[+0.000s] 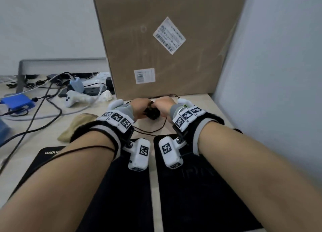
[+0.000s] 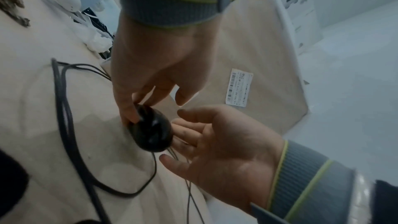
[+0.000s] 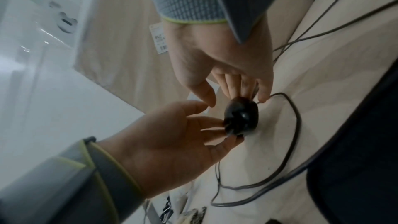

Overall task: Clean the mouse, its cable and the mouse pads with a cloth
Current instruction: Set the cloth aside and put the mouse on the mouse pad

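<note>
The small black mouse (image 1: 153, 113) (image 2: 152, 132) (image 3: 241, 118) is at the table's far side, in front of a cardboard box. My left hand (image 1: 139, 106) (image 2: 155, 74) touches its far end with straight fingers, thumb free. My right hand (image 1: 163, 102) (image 3: 215, 57) touches its other side with straight fingers, palm open. The mouse cable (image 1: 156, 129) (image 2: 64, 125) (image 3: 298, 122) loops loosely on the table beside it. Two black mouse pads, left (image 1: 122, 197) and right (image 1: 191, 197), lie under my forearms. A beige cloth (image 1: 78, 125) lies crumpled left of my left wrist, held by neither hand.
A tall cardboard box (image 1: 165, 48) stands right behind the mouse. A grey partition (image 1: 278, 75) closes the right side. At the left lie a white controller (image 1: 75, 98), a blue case (image 1: 17, 101) and several tangled cables (image 1: 43, 109).
</note>
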Available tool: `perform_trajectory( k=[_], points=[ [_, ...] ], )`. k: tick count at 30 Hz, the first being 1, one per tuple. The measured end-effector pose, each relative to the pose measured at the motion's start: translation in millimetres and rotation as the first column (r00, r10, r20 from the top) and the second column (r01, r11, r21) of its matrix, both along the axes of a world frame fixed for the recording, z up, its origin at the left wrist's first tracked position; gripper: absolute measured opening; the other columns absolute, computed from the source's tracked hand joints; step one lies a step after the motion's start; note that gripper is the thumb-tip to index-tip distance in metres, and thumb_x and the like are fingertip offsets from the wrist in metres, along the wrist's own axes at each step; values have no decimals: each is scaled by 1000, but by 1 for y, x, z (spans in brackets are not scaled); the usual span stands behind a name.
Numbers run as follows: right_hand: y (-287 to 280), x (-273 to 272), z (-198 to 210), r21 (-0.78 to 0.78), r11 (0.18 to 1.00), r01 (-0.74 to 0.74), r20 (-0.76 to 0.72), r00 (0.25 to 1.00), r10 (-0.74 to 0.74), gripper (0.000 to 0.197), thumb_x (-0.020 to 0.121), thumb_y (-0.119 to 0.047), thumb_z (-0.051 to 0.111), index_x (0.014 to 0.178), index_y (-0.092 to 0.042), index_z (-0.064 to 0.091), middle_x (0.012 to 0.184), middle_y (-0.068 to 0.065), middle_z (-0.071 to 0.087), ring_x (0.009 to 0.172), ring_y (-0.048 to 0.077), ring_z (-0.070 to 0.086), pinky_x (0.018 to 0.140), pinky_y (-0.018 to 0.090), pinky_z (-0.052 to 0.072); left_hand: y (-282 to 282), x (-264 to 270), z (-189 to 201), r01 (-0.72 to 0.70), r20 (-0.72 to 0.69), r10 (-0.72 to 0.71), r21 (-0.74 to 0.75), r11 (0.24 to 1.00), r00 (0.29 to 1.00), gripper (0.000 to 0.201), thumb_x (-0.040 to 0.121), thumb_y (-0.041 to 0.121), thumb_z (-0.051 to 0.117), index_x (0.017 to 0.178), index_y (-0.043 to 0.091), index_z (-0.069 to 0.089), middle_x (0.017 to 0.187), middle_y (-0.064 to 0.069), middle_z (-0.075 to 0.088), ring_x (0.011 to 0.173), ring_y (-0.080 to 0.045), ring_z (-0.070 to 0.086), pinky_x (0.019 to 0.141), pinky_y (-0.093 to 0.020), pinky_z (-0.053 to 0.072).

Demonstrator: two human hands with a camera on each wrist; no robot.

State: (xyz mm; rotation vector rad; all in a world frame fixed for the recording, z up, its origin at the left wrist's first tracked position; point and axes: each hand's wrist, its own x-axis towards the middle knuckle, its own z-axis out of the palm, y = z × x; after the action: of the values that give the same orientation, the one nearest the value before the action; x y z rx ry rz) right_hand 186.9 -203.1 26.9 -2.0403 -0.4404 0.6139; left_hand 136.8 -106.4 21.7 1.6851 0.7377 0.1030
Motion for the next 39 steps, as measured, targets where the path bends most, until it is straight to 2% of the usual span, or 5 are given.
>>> perform_trajectory(
  k=[7, 18, 27, 33, 39],
  points=[
    [-53, -22, 39, 117, 992, 51, 57, 997, -58, 27, 85, -9, 54, 109, -8, 64, 101, 13, 56, 98, 27, 52, 95, 44, 47, -43, -19, 47, 54, 64, -56, 34, 998, 996, 25, 90, 16, 42, 67, 19, 51, 74, -3, 48, 76, -19, 44, 68, -28, 36],
    [-200, -86, 39, 133, 989, 61, 75, 995, -71, 10, 71, -16, 57, 69, -23, 64, 82, 7, 56, 82, 21, 47, 73, 35, 40, -173, -75, 51, 330, 18, -335, 136, 934, 942, 20, 89, 18, 41, 73, 12, 52, 85, -13, 49, 76, -24, 45, 71, -34, 36],
    [-267, -118, -15, 81, 991, 109, 73, 991, -115, 14, 68, -15, 57, 77, -19, 68, 77, 4, 60, 78, 19, 54, 73, 32, 42, -235, -106, 2, 426, -124, -412, 126, 896, 903, 27, 90, 22, 38, 85, 9, 60, 88, -13, 57, 81, -25, 52, 74, -31, 39],
    [-270, -118, -35, 34, 992, 120, 46, 992, -121, 41, 85, -5, 53, 124, -12, 61, 113, 2, 63, 109, 17, 55, 90, 20, 37, -232, -111, -13, 389, -87, -382, 90, 917, 920, 32, 93, 21, 39, 102, 6, 66, 102, -14, 64, 92, -23, 55, 84, -31, 43],
    [-255, -113, -34, 12, 999, 50, 21, 998, -51, 43, 87, 1, 47, 127, -11, 59, 126, 12, 62, 118, 26, 55, 102, 31, 39, -221, -104, -10, 287, -25, -286, 33, 957, 958, 31, 96, 21, 36, 67, 16, 49, 68, -4, 46, 62, -18, 43, 61, -27, 36]
  ],
)
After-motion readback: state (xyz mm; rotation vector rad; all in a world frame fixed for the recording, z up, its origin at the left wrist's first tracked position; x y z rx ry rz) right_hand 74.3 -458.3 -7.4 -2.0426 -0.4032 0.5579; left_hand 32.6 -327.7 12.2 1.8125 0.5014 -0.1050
